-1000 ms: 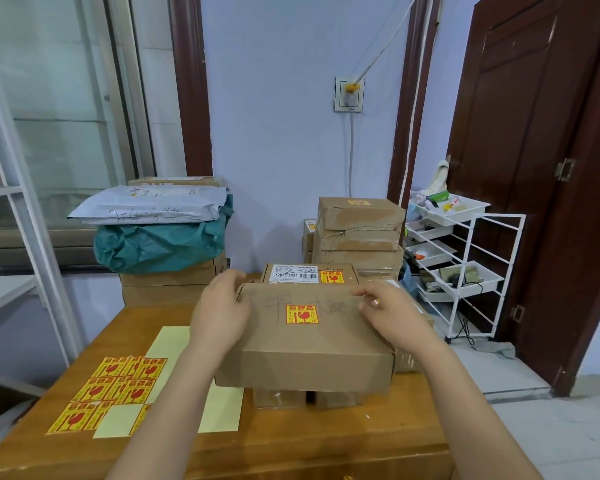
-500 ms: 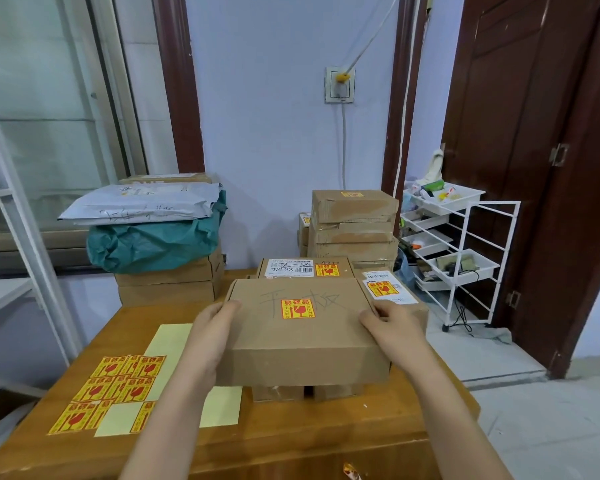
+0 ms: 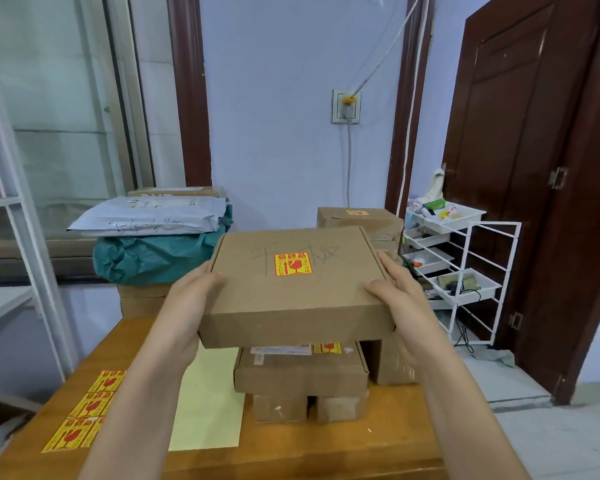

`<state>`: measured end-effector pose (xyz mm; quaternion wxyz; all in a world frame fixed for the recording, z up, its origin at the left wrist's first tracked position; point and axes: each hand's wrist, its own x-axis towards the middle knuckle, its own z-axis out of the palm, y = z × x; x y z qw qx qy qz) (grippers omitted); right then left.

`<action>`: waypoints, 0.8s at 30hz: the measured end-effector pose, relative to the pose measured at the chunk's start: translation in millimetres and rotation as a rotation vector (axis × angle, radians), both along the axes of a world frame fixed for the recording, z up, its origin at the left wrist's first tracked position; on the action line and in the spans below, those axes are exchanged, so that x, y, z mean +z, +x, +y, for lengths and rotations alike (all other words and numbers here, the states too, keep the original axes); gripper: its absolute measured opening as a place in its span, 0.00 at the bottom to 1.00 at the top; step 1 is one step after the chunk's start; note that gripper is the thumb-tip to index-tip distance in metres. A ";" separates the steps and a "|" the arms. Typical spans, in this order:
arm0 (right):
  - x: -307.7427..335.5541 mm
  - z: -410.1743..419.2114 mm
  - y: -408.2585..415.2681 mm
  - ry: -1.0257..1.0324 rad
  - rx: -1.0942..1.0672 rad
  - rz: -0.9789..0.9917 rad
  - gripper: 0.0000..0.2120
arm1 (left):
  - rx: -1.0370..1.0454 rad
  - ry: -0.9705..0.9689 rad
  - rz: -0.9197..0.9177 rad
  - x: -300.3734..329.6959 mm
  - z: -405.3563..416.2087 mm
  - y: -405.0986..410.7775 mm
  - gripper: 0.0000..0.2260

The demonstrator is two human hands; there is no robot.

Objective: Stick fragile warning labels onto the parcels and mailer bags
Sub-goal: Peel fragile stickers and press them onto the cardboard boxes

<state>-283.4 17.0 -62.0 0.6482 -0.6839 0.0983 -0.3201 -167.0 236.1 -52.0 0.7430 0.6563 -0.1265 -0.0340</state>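
Note:
A flat cardboard box [image 3: 291,296] with pen writing and a yellow-red fragile label [image 3: 292,264] on its lid hangs in the air above the table. My left hand [image 3: 184,313] grips its left side and my right hand [image 3: 402,306] grips its right side, thumbs on the lid. Beneath it a smaller labelled box [image 3: 300,372] rests on two little boxes [image 3: 309,408]. Loose fragile labels [image 3: 84,414] lie on the wooden table [image 3: 291,452] at the left, next to a pale yellow backing sheet [image 3: 208,403].
At the back left, grey mailer bags [image 3: 149,216] and a green bag [image 3: 153,258] lie on cartons. A stack of labelled boxes [image 3: 361,220] stands behind. A white wire rack [image 3: 465,271] with trays stands right, before a dark door [image 3: 534,168].
Both hands have lifted the flat labelled box up off the stack and toward me; the boxes under it now show. The camera view has tilted.

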 end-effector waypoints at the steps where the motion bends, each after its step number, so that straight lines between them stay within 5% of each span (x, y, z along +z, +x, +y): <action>1: 4.8 -0.2 3.9 -0.025 -0.003 -0.026 0.23 | -0.009 -0.009 -0.004 1.2 -1.6 4.8 0.09; 9: 50.6 -12.8 56.6 -0.114 -0.143 -0.178 0.17 | 0.012 -0.159 0.101 7.9 -30.5 69.0 0.07; 12: 72.4 -19.4 82.0 -0.206 -0.237 -0.118 0.26 | -0.020 -0.202 0.074 17.8 -43.7 92.5 0.07; 24: 151.2 -36.3 188.0 -0.666 -0.261 -0.115 0.12 | 0.030 0.221 -0.046 42.7 -117.2 205.2 0.10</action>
